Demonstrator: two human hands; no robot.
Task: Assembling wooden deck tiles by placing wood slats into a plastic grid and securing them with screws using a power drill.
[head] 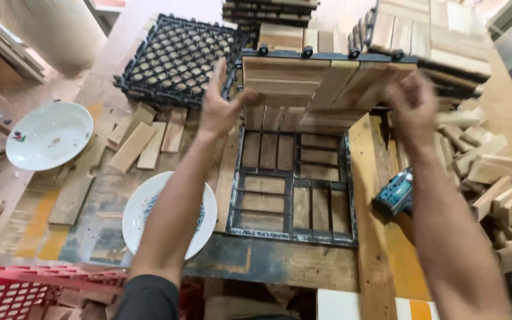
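Both hands raised over bench at square wooden-slat deck tile on black plastic backing [321,83], tile tilted up above black metal grid jig [291,189]. Left hand [219,106] open, fingers spread, at tile's left edge. Right hand [413,106] motion-blurred at right edge, grip can't tell. Teal cordless drill [393,194] beside jig, white plate of screws [170,213] under left forearm

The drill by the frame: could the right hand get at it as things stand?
Probably yes. The right hand is raised at the wooden tile, holding nothing clearly, and the teal drill lies uncovered just under that forearm.
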